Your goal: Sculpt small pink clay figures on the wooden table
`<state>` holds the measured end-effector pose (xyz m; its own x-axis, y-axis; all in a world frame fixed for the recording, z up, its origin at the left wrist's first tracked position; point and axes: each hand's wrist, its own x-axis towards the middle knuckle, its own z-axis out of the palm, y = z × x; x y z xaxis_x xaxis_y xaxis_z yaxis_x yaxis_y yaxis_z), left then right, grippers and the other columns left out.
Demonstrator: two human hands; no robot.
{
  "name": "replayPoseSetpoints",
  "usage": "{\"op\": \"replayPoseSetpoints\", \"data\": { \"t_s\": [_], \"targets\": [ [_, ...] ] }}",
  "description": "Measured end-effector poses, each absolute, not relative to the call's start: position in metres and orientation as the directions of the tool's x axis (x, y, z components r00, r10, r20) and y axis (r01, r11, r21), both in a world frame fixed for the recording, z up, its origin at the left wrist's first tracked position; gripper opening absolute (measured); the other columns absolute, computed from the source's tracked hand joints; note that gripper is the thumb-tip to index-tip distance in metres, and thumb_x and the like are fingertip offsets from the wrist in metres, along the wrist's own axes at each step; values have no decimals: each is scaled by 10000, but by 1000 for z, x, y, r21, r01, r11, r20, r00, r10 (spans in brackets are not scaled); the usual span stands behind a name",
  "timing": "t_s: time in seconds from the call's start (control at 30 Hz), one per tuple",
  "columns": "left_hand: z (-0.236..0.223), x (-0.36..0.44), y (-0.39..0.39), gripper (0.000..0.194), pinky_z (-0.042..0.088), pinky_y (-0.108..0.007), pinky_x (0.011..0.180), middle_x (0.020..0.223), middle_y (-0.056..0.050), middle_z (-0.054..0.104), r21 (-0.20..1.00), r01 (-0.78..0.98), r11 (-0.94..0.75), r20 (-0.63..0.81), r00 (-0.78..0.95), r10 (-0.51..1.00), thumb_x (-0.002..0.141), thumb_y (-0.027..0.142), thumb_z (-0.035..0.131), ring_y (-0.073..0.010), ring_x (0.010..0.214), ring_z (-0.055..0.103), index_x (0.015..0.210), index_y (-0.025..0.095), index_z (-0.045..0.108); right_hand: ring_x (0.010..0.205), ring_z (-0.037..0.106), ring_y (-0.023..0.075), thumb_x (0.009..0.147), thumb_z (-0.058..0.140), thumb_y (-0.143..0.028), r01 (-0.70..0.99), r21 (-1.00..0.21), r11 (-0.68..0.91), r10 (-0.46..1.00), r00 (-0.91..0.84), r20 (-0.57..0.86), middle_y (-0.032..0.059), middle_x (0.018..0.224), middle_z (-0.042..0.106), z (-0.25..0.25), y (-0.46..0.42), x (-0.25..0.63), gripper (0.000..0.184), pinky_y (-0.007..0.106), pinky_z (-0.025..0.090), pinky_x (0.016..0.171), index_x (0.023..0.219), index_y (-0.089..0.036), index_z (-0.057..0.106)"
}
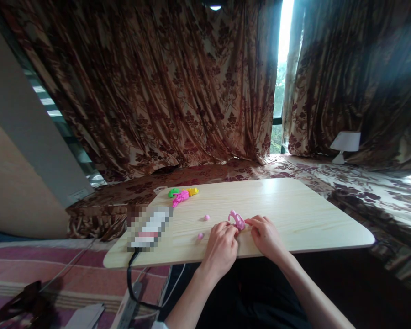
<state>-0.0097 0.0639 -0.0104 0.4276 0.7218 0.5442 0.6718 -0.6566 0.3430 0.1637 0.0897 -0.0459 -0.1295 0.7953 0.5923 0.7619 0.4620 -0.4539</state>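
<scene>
A small pink plastic toy (239, 221) with a thin curved arm on its left side stands near the table's front edge, between my hands. My left hand (222, 246) is closed, its curled fingertips at the toy's lower left. My right hand (266, 235) comes in from the other side with bent fingers drawn together, the index fingertip at the toy's right edge. Whatever those right fingers may pinch is hidden. To the left of the toy lie two small pink pieces: a round one (207, 217) and another (200, 236) closer to me.
Green (173, 193), magenta (181, 198) and yellow (192, 192) plastic pieces are heaped at the back left of the pale wooden table (315, 219). A blurred-out device (150, 228) with a black cable (129, 278) occupies the left end. A white lamp (345, 141) stands behind, right.
</scene>
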Motion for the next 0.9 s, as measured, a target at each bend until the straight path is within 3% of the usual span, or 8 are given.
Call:
{"op": "replayPoseSetpoints", "data": {
  "t_s": [0.17,0.33,0.47,0.6,0.73,0.8,0.9],
  "targets": [
    [-18,-10,62,256,368,-385,925,1059,-55,607,389,629,-673,576,403,711,786,68,410,-211,1022,504,887,209,600,816,520,186,719,445,-27,776,-436,456,808,-155,569,43,839,606,-43,88,164,334,299,391,763,848,-233,673],
    [-28,-17,75,222,417,-347,856,938,-47,627,504,627,-594,596,246,765,781,93,443,-193,937,542,880,204,608,836,524,188,732,474,-60,772,-457,442,820,-141,555,41,861,611,-40,85,164,310,300,385,778,915,-232,655],
    [-32,-16,93,184,392,-372,886,906,-50,622,505,684,-526,598,162,785,736,115,517,-207,935,542,867,192,620,851,534,202,746,577,-225,746,-492,448,818,-120,563,42,901,607,-37,84,162,279,310,391,776,1024,-238,604],
    [-36,-13,102,181,396,-367,880,898,-52,624,533,660,-529,595,152,789,730,115,516,-204,929,542,846,188,635,792,552,182,765,585,-342,710,-528,467,821,-126,557,32,829,599,-36,94,154,167,286,403,728,875,-227,635],
    [-38,-16,103,156,403,-351,882,904,-58,632,652,566,-504,576,62,815,737,155,527,-198,934,557,839,178,643,733,557,154,797,553,-318,645,-584,494,821,-124,557,28,769,591,-37,106,145,191,257,412,679,673,-198,633],
    [-37,-19,102,158,423,-328,856,908,-57,642,752,466,-467,533,-12,846,749,202,535,-189,912,575,863,175,641,753,563,152,808,541,-302,563,-647,514,819,-99,565,28,793,595,-36,107,143,178,252,423,682,710,-200,650],
    [-34,-19,99,221,472,-259,642,751,-35,644,895,286,-343,372,-51,927,780,350,519,-164,713,599,809,165,637,791,563,155,821,528,-302,419,-725,546,818,-82,569,28,832,595,-32,101,144,170,245,435,672,800,-206,666]
  ]
}}
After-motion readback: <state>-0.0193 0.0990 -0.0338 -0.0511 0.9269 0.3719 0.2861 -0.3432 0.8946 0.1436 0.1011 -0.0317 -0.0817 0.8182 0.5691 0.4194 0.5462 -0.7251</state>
